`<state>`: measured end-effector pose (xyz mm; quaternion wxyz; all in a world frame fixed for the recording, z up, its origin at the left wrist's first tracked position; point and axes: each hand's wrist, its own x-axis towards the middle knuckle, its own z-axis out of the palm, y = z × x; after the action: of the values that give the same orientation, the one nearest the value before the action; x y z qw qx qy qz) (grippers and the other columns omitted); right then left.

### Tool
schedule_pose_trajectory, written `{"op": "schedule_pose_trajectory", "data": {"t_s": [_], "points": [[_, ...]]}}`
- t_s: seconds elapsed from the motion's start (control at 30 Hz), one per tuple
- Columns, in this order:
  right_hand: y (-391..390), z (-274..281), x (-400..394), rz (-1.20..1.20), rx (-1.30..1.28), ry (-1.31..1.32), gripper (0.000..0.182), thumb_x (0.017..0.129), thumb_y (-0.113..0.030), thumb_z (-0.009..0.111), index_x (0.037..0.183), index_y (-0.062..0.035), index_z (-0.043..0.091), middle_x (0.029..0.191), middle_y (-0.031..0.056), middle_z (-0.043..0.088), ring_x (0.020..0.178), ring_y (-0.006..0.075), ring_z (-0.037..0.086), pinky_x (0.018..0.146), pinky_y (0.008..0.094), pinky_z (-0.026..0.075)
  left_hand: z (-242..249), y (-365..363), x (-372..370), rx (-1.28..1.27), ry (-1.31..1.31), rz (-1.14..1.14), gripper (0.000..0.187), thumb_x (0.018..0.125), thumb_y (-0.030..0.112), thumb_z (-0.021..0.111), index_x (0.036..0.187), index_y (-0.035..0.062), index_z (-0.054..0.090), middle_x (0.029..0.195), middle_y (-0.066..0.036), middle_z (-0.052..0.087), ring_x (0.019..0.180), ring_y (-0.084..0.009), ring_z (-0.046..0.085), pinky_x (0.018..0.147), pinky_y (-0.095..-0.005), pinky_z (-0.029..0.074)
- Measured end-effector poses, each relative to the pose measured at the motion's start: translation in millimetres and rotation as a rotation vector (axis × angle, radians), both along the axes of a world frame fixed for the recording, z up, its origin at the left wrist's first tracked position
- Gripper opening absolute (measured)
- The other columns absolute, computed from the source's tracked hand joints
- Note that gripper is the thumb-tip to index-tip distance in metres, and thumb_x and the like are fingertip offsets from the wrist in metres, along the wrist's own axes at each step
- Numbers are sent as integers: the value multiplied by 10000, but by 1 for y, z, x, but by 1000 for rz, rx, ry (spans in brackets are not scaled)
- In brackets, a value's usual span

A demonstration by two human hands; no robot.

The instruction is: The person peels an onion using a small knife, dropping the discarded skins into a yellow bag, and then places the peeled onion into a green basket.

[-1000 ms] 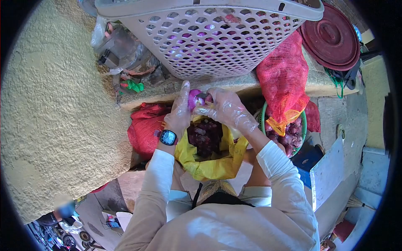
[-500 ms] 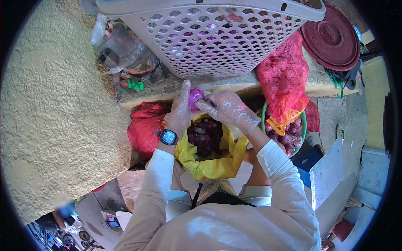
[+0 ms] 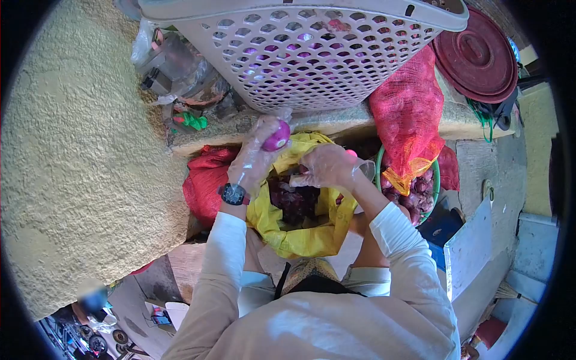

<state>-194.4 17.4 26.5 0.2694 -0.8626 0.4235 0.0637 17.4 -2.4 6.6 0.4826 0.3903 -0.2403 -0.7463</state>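
My left hand (image 3: 255,155), in a clear plastic glove, is closed around a peeled purple onion (image 3: 276,137) left of the yellow bag's far rim. My right hand (image 3: 327,166), gloved too, hovers above the open yellow bag (image 3: 300,240) with its fingers bent together. A small pink spot shows beside that hand, but I cannot make out what lies in its grip. Dark onion skins (image 3: 293,201) fill the bag, which stands between my knees.
A beige perforated basket (image 3: 312,66) with purple onions stands on the ledge ahead. To the right, a red mesh sack (image 3: 408,102) leans over a green-rimmed basin (image 3: 437,183) of unpeeled onions. A red sack (image 3: 207,189) lies left; a dark red lid (image 3: 474,54) sits far right.
My hands have moved apart. The left has drawn slightly left with the onion, turning it; the right has come down away from the onion to over the bag's opening.
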Motion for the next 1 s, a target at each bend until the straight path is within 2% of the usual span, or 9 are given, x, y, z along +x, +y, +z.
{"op": "schedule_pose_trajectory", "data": {"t_s": [0.07, 0.13, 0.17, 0.23, 0.43, 0.67, 0.73, 0.83, 1.0], "points": [[2, -8, -2, -49, -33, -58, 650, 841, -736, 657, 861, -93, 755, 786, 178, 702, 773, 373, 696, 719, 498, 531, 1, 0, -1, -53, -17, -38, 478, 913, 226, 774, 1333, 88, 594, 1410, -125, 614, 1266, -290, 601, 1059, -447, 496], [1, -4, 0, -68, -54, -66, 632, 876, -699, 646, 868, -76, 751, 805, 193, 705, 806, 387, 697, 750, 500, 530, 6, -1, -3, -434, -434, -150, 666, 797, 110, 865, 1379, 81, 541, 1448, -126, 588, 1278, -288, 588, 1066, -420, 496], [1, -3, 1, -69, -55, -65, 632, 876, -699, 646, 868, -76, 751, 805, 193, 705, 806, 387, 697, 750, 500, 530, 8, 0, -5, -435, -433, -151, 666, 797, 110, 865, 1379, 81, 541, 1448, -126, 588, 1278, -288, 588, 1066, -420, 496], [2, -4, 2, -22, -26, 39, 605, 907, -652, 640, 900, -56, 741, 838, 204, 710, 841, 402, 694, 781, 504, 528, 25, 4, -11, -1053, -1033, -40, 774, 682, 93, 926, 1361, 84, 555, 1383, -135, 624, 1280, -322, 587, 1085, -409, 487], [2, -15, 0, 0, 18, 35, 573, 928, -609, 642, 1078, -59, 696, 887, 197, 717, 886, 408, 691, 808, 502, 521, 18, 6, -16, -1130, -1098, 24, 887, 659, 162, 973, 1406, 60, 507, 1407, -172, 604, 1293, -313, 592, 1100, -399, 483], [7, -19, 2, 27, 36, 101, 551, 926, -611, 636, 1015, -70, 691, 865, 187, 707, 886, 397, 690, 792, 507, 517, 68, 22, -22, -1060, -1107, 145, 868, 682, 131, 951, 1413, 29, 495, 1419, -176, 598, 1322, -312, 577, 1109, -425, 475], [8, -20, 4, 26, 4, 101, 532, 921, -602, 639, 965, -76, 706, 885, 181, 710, 893, 393, 691, 793, 504, 518, 88, 19, -21, -1348, -1139, 535, 818, 727, 131, 915, 1423, 18, 500, 1428, -165, 595, 1328, -318, 572, 1109, -444, 474], [9, -23, 6, -7, -22, 24, 524, 900, -584, 675, 956, -70, 757, 967, 161, 749, 965, 367, 713, 846, 487, 541, 93, 16, -8, -1342, -1172, 527, 757, 760, 161, 884, 1409, 23, 520, 1411, -161, 607, 1304, -318, 584, 1090, -444, 480], [11, -23, 8, -31, -48, 4, 510, 907, -563, 670, 950, -58, 734, 955, 168, 733, 954, 374, 705, 846, 496, 531, 105, -105, -3, -1338, -1222, 492, 615, 841, 236, 807, 1372, 34, 571, 1369, -149, 636, 1242, -320, 612, 1045, -446, 495]]}}
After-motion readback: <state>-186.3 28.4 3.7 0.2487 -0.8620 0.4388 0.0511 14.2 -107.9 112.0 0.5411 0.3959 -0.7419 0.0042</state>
